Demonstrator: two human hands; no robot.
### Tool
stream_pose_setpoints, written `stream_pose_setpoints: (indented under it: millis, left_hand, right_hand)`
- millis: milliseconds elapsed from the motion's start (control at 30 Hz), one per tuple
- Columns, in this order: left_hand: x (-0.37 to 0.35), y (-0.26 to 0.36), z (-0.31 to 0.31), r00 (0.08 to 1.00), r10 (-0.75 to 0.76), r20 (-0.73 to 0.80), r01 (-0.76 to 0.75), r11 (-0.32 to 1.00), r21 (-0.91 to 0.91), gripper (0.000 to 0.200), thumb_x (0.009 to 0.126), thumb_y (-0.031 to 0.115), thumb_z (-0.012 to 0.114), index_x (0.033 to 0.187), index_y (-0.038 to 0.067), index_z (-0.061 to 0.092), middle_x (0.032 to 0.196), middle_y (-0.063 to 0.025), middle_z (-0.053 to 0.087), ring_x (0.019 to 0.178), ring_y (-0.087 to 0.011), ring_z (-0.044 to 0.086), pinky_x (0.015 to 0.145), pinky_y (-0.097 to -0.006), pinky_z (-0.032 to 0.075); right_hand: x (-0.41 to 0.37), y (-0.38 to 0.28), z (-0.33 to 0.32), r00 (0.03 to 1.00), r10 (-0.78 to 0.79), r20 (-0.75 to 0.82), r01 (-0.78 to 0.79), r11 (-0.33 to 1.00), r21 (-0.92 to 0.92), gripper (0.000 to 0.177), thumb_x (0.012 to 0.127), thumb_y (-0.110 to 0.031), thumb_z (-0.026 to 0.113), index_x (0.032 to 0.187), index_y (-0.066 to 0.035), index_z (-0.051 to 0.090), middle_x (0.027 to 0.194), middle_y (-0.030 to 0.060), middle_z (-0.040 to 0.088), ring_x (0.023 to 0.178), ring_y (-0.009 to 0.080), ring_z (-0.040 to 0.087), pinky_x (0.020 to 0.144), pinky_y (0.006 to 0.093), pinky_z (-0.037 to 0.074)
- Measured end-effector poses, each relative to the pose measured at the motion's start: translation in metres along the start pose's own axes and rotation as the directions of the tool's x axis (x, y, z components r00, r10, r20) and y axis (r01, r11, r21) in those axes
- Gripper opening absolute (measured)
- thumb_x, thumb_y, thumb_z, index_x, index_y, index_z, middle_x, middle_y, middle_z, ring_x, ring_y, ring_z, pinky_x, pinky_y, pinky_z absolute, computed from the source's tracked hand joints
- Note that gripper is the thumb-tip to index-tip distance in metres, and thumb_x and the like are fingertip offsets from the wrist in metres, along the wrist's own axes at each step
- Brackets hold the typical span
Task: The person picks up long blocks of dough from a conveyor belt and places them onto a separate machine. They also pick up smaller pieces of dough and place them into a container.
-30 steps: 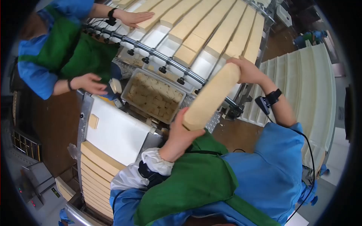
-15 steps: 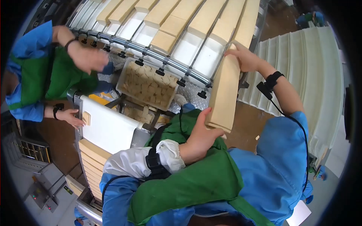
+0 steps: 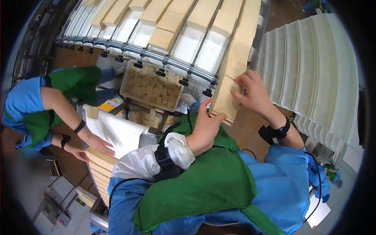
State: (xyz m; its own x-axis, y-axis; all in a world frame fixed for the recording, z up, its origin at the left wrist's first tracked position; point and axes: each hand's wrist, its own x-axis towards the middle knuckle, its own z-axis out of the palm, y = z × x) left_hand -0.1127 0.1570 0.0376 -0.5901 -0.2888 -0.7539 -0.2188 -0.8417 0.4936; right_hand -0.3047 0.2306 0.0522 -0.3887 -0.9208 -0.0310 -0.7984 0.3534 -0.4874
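item: long pale block point(image 3: 224, 98), one; at two o'clock, its near end pointing towards the wearer, its far end meeting another pale block point(image 3: 242, 41).
left hand point(image 3: 204, 131), white sleeve: grasping the near end of the long pale block, thumb at the end, fingers on the side.
right hand point(image 3: 253, 93): fingers bent and drawn together at the right side of the same block; a thin thing point(image 3: 244, 91) shows between them, too small to name.
table point(image 3: 188, 45), twelve o'clock: rows of pale blocks parted by thin rods, white surface between.
metal bar point(image 3: 152, 54), eleven o'clock: along the table's near edge, black knobs below it.
bin point(image 3: 124, 88), eleven o'clock: holds pale offcuts.
white belt point(image 3: 121, 131), nine o'clock: one small pale piece point(image 3: 92, 112) at its far edge.
row of blocks point(image 3: 98, 171), eight o'clock: a co-worker's two hands point(image 3: 100, 145) at its upper end.
ribbed white sheets point(image 3: 307, 70), two o'clock, well beyond the right hand.
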Motion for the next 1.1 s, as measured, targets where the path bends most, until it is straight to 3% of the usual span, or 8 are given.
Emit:
stream_pose_setpoints:
  millis: [233, 333, 467, 533, 667, 733, 933, 1100]
  left_hand:
    - [0.007, -0.01, -0.004, 0.999, 0.046, 0.016, -0.046, 0.999, 0.012, 0.066, 0.086, 0.004, 0.067, 0.142, 0.004, 0.032, 0.106, -0.0079, 0.056, 0.088, -0.0137, 0.057, 0.076, -0.026, 0.048]
    - [0.007, -0.01, -0.003, 0.998, 0.058, 0.012, -0.059, 0.998, 0.024, 0.063, 0.088, 0.006, 0.068, 0.141, 0.004, 0.034, 0.107, -0.0075, 0.056, 0.088, -0.0128, 0.057, 0.076, -0.0254, 0.048]
    - [0.008, -0.012, -0.006, 0.991, 0.127, 0.029, -0.13, 0.984, 0.122, 0.059, 0.09, 0.007, 0.066, 0.14, 0.003, 0.036, 0.113, -0.0088, 0.056, 0.095, -0.0125, 0.057, 0.081, -0.0259, 0.048]
    - [0.006, -0.013, -0.007, 0.967, 0.247, 0.057, -0.253, 0.958, 0.136, 0.056, 0.091, 0.007, 0.065, 0.139, 0.002, 0.036, 0.116, -0.0099, 0.057, 0.1, -0.0134, 0.057, 0.084, -0.0266, 0.048]
    - [0.031, 0.01, -0.003, 0.825, 0.547, 0.139, -0.565, 0.792, 0.233, 0.053, 0.093, 0.006, 0.062, 0.139, 0.0, 0.036, 0.122, -0.0121, 0.056, 0.107, -0.0157, 0.057, 0.089, -0.0282, 0.048]
    - [0.058, 0.038, 0.009, 0.848, 0.521, 0.1, -0.53, 0.835, 0.149, 0.054, 0.093, 0.008, 0.062, 0.139, -0.002, 0.035, 0.122, -0.0132, 0.057, 0.107, -0.0169, 0.057, 0.089, -0.0282, 0.048]
    - [0.131, 0.076, 0.024, 0.894, 0.447, -0.029, -0.396, 0.818, 0.418, 0.064, 0.091, 0.008, 0.061, 0.144, -0.007, 0.028, 0.124, -0.0158, 0.057, 0.109, -0.0194, 0.057, 0.089, -0.0291, 0.047]
    - [0.158, 0.076, 0.015, 0.854, 0.521, 0.018, -0.479, 0.77, 0.422, 0.067, 0.09, 0.009, 0.061, 0.145, -0.007, 0.026, 0.127, -0.0188, 0.056, 0.112, -0.0206, 0.056, 0.09, -0.0299, 0.047]
  right_hand:
    - [-0.007, -0.008, 0.008, 0.99, 0.129, 0.052, -0.134, 0.986, 0.099, 0.038, 0.073, -0.015, 0.069, 0.104, 0.001, 0.057, 0.097, 0.0157, 0.057, 0.096, 0.0331, 0.054, 0.083, 0.0396, 0.046]
    - [-0.01, -0.006, 0.015, 0.999, 0.051, -0.003, -0.051, 0.996, 0.075, 0.045, 0.074, -0.015, 0.069, 0.113, 0.002, 0.055, 0.102, 0.0172, 0.057, 0.099, 0.034, 0.055, 0.083, 0.0406, 0.046]
    - [-0.007, -0.011, 0.011, 0.997, 0.056, 0.044, -0.061, 0.988, 0.14, 0.046, 0.074, -0.016, 0.069, 0.114, 0.003, 0.056, 0.098, 0.0166, 0.054, 0.098, 0.0324, 0.053, 0.084, 0.0392, 0.045]
    - [-0.003, -0.021, 0.001, 0.993, 0.073, 0.096, -0.091, 0.974, 0.208, 0.047, 0.076, -0.016, 0.07, 0.116, 0.003, 0.055, 0.102, 0.0155, 0.052, 0.1, 0.0303, 0.053, 0.084, 0.0362, 0.045]
    - [0.034, -0.017, -0.015, 0.996, -0.029, -0.086, 0.047, 0.976, 0.213, 0.049, 0.075, -0.017, 0.071, 0.117, 0.002, 0.055, 0.102, 0.0145, 0.051, 0.102, 0.0288, 0.051, 0.086, 0.0344, 0.043]
    - [0.073, 0.005, -0.009, 0.978, -0.104, -0.179, 0.141, 0.968, 0.207, 0.05, 0.074, -0.018, 0.072, 0.117, 0.001, 0.055, 0.103, 0.0153, 0.051, 0.102, 0.029, 0.051, 0.088, 0.0349, 0.043]
    - [0.155, 0.075, 0.049, 0.988, -0.072, -0.135, 0.097, 0.976, 0.193, 0.056, 0.074, -0.025, 0.071, 0.12, 0.003, 0.057, 0.111, 0.0201, 0.054, 0.109, 0.0357, 0.051, 0.096, 0.0407, 0.043]
    - [0.153, 0.078, 0.054, 0.972, -0.094, -0.214, 0.131, 0.977, 0.168, 0.054, 0.079, -0.021, 0.069, 0.125, 0.002, 0.055, 0.114, 0.0191, 0.056, 0.109, 0.0362, 0.053, 0.096, 0.0403, 0.044]
